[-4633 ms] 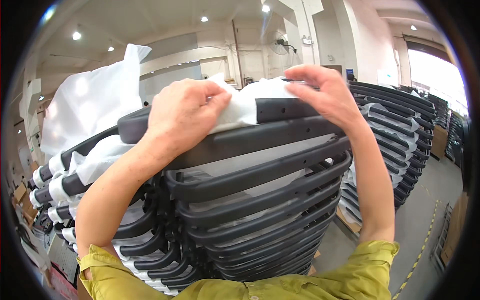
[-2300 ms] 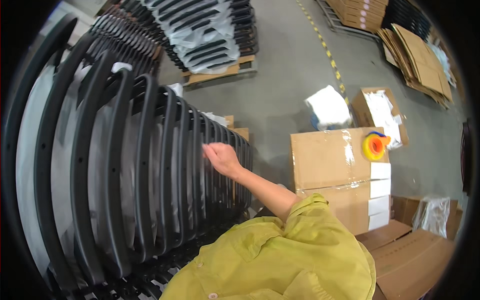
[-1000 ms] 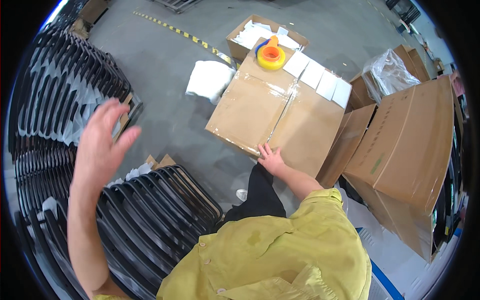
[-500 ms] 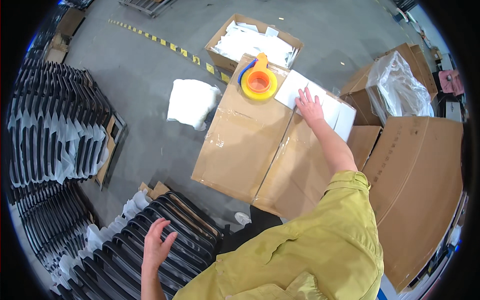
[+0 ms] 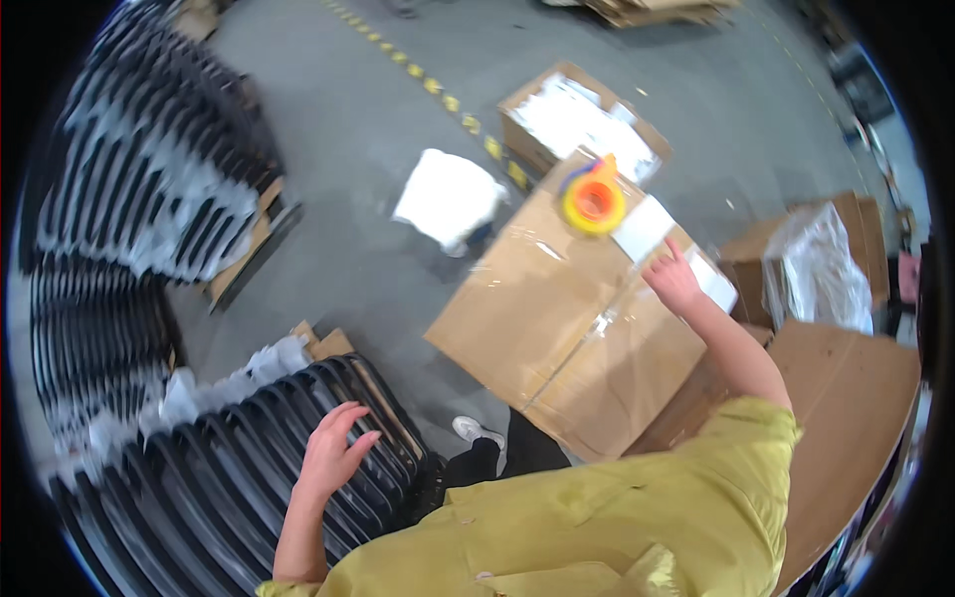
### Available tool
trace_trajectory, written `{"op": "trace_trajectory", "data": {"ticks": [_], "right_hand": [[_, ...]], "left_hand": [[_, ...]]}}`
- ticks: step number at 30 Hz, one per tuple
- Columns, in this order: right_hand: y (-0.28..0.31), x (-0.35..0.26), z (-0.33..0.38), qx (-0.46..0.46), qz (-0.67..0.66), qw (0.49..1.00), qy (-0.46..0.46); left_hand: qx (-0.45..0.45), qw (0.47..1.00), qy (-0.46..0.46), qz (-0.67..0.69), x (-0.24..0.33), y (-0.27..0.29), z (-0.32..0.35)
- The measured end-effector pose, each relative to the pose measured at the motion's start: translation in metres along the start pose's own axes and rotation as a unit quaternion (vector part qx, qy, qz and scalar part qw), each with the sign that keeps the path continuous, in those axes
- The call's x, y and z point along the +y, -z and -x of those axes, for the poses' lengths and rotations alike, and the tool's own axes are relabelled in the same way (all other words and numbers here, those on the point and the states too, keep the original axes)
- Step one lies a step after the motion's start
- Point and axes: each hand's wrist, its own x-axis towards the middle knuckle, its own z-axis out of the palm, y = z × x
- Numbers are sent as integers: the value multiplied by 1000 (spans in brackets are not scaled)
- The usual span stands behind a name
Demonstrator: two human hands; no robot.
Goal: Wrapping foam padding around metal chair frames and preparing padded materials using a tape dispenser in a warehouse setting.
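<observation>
My right hand (image 5: 674,282) is over the right part of a taped brown cardboard box (image 5: 517,308), beside flat white cards. One white card (image 5: 644,228) lies past its fingertips, and another white piece (image 5: 712,284) shows partly behind the wrist. The index finger is stretched out and nothing shows in the hand, though it is slightly blurred. A yellow tape dispenser with an orange core (image 5: 595,202) rests on the box's far corner. On the left, my left hand (image 5: 334,450) hovers with parted fingers above a row of black tubular frames (image 5: 229,468), holding nothing.
Beyond the box stands an open carton (image 5: 517,129) of white pieces. A white bundle (image 5: 450,199) sits left of the box. Stacked black frames with white wrapping (image 5: 149,189) line the left. At right are a carton with clear plastic (image 5: 818,269) and a large cardboard sheet (image 5: 846,408).
My right hand has drawn back from lying flat on the white cards, its fingers now partly curled. The whole view has shifted, and my left hand stays raised over the black frames.
</observation>
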Motion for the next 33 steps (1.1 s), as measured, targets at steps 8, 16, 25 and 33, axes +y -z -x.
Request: {"op": "trace_trajectory", "data": {"ticks": [8, 16, 25, 33], "right_hand": [[193, -156, -43, 52, -568, 817, 88], [408, -374, -70, -135, -729, 561, 367], [582, -484, -80, -171, -597, 485, 616], [608, -505, -116, -211, -569, 406, 683]], "left_hand": [[221, 969, -112, -22, -16, 46, 77], [596, 771, -74, -212, 17, 189, 250], [495, 587, 410, -493, 27, 340, 403], [351, 740, 535, -209, -19, 384, 394]]}}
